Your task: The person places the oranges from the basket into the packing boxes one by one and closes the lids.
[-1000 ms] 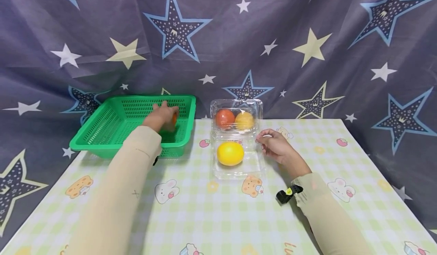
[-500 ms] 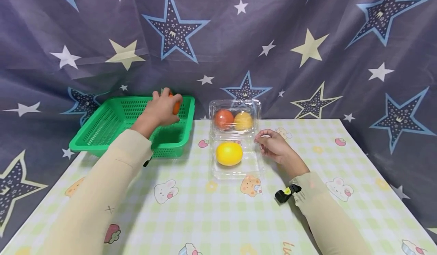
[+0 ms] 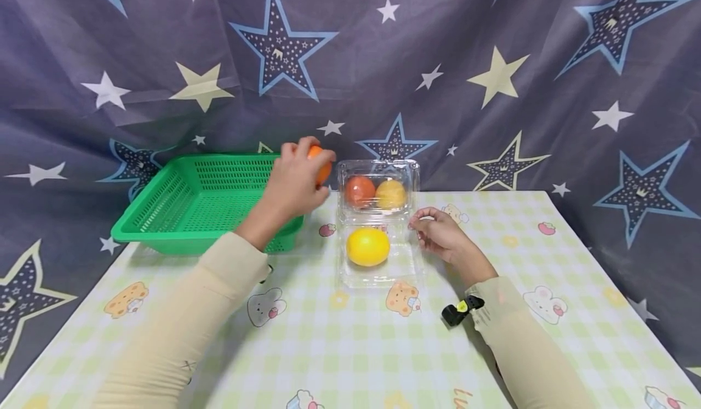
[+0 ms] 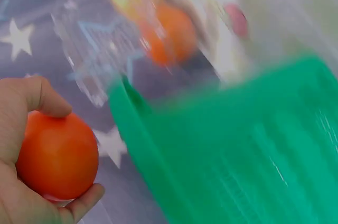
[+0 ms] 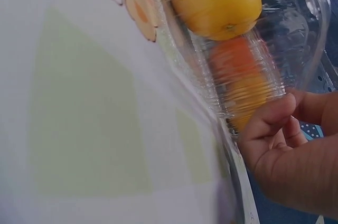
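Observation:
My left hand [image 3: 298, 178] grips a round orange fruit [image 3: 319, 164] in the air by the right end of the green basket [image 3: 213, 235]. In the left wrist view, thumb and fingers curl round this orange fruit [image 4: 58, 155]. To its right stands a hinged clear plastic container [image 3: 405, 269], spread open. A yellow oval fruit [image 3: 368, 246] lies in its near half. A red-orange fruit [image 3: 359, 191] and a smaller yellow fruit [image 3: 390, 195] sit side by side in the far half. My right hand [image 3: 446, 235] pinches the container's right edge between thumb and forefinger.
The visible inside of the green basket shows only its slatted floor. A checked cloth with cartoon prints covers the table [image 3: 328, 348]. Close behind the table hangs a dark star-patterned curtain [image 3: 350, 62].
My left hand has lifted the orange fruit out of the basket and carried it right, past the basket's rim. My right hand stays at the container's edge.

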`<state>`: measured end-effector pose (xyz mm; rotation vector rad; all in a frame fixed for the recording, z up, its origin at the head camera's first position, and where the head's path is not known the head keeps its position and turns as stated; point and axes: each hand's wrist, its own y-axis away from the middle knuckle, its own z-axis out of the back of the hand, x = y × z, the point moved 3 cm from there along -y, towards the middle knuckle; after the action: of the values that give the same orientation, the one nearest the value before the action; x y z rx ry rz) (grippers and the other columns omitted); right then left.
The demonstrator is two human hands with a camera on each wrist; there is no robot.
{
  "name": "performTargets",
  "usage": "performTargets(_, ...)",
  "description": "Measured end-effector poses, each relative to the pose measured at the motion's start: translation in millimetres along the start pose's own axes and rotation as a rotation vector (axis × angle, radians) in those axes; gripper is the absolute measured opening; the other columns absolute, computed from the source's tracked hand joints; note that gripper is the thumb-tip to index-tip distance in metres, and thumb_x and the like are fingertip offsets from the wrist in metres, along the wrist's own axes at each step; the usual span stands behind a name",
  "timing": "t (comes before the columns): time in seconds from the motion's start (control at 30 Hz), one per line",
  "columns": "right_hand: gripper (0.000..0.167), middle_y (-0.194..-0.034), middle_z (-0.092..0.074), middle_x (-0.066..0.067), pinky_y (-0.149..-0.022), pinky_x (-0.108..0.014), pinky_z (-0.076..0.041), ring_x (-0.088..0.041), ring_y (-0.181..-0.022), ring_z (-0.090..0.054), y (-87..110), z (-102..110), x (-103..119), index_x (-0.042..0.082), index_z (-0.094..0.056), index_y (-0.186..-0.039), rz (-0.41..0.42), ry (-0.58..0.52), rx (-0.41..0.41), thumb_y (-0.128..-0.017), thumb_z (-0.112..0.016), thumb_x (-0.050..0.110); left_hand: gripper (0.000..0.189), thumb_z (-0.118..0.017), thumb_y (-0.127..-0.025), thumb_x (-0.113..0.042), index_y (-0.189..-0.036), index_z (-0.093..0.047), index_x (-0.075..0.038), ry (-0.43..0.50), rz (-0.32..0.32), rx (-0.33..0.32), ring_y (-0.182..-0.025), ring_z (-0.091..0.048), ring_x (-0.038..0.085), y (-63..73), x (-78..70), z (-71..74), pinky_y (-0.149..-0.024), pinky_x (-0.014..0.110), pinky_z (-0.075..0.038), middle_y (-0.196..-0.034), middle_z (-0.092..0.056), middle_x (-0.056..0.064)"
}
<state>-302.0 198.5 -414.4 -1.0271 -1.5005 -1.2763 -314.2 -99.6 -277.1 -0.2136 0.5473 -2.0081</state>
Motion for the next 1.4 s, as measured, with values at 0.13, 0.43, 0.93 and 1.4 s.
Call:
performTargets(0.13,0.006,-0.099,-0.059,-0.007,-0.055,-0.021,-0.042,-0.01,-0.063,-0.045,-0.3,0,0,0.011,-0.051,-0.103,0.004,0.006,0.004,-0.105,-0.055,0.007,0.054,-0.075,-0.081,-0.022,-0.134,-0.063,-0.025,0.055,-0.051,0.034,-0.122,-0.042,0.046,2.8,-32.7,-13.1,-0.09,0.059,-0.049,-0.149,-0.043,0.015)
performTargets(0.43,0.005,-0.098,-0.059,-0.007,-0.054,-0.021,-0.042,-0.01,-0.064,-0.045,-0.3,-1,0,0.01,-0.052,-0.106,0.018,-0.008,0.024,-0.105,-0.055,0.007,0.074,-0.077,-0.08,-0.024,-0.148,-0.048,-0.026,0.154,-0.216,0.211,-0.126,-0.043,0.038,11.3,-93.5,-44.2,-0.092,0.049,-0.052,-0.153,-0.04,0.008)
performTargets(0.93,0.005,-0.102,-0.054,-0.007,-0.066,-0.023,-0.054,-0.011,-0.079,-0.061,2.7,-2,2,0.006,-0.05,-0.108,0.082,-0.06,0.042,-0.105,-0.046,0.004,0.081,-0.083,-0.083,-0.02,-0.153,-0.041,-0.017,0.268,-0.382,0.362,-0.136,-0.042,0.029,27.9,-143.4,-69.3,-0.111,0.041,-0.043,-0.156,-0.042,0.005)
performTargets(1.4,0.014,-0.095,-0.057,-0.006,-0.057,-0.02,-0.045,-0.01,-0.069,-0.052,1.1,-2,1,0.004,-0.047,-0.111,0.04,-0.051,0.038,-0.1,-0.048,-0.003,0.057,-0.086,-0.083,-0.017,-0.135,-0.065,-0.018,0.251,-0.465,0.362,-0.122,-0.049,0.024,39.3,-144.2,-70.8,-0.104,0.032,-0.046,-0.147,-0.052,0.002)
